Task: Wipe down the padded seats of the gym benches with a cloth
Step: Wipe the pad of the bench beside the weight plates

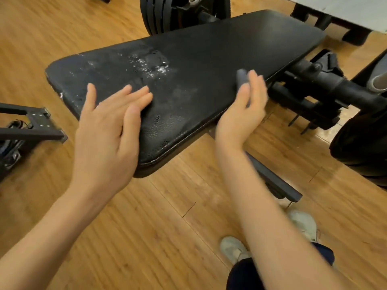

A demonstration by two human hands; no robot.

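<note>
From the head camera, the black padded seat (199, 65) runs diagonally over the wooden floor (136, 227), droplets glistening near its middle. The left hand (109, 130) hovers over the near end, fingers straight and spread. The right hand (245, 109), blurred, pinches a small dark grey thing (242, 76) at the seat's right edge; whether it is the cloth is unclear. Weight plates (161, 13) are cut off above.

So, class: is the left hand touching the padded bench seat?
Cannot tell. In the head view the left hand is spread open over the wet bench seat, but motion blur hides whether the fingers rest on it or hover above.
</note>
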